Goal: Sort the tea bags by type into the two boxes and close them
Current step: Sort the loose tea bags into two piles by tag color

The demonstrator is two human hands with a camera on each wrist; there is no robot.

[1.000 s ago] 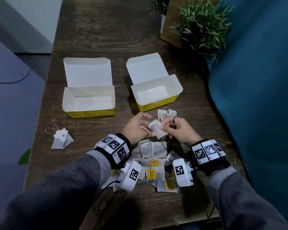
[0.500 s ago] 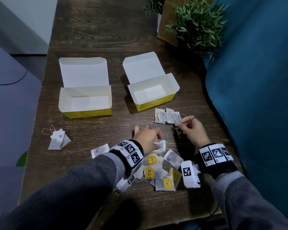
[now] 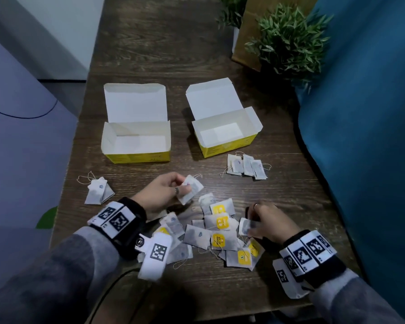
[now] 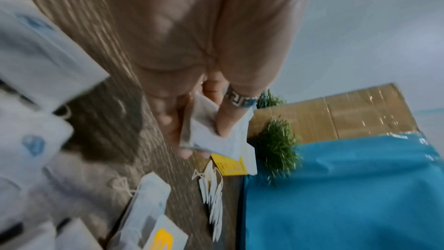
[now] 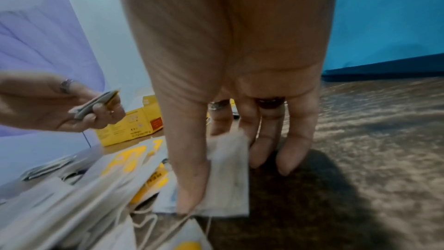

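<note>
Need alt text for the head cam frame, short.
Over a dark wooden table, the person's left hand holds one pale paper tea bag while the right hand pinches another tea bag at a loose pile of yellow-tagged and blue-marked bags. Behind stand two open, empty yellow-and-white cardboard boxes, with a potted green plant at far right.

- Two boxes (image 3: 136, 141) (image 3: 225, 134) sit side by side mid-table (image 3: 173, 54).
- A bag row (image 3: 247, 166) lies at 5 o'clock of the right box.
- The pile (image 3: 211, 232) lies at 6 o'clock.
- One bag (image 3: 97, 191) lies at 9 o'clock of the pile.
- A plant (image 3: 288, 40) stands at 1 o'clock.
</note>
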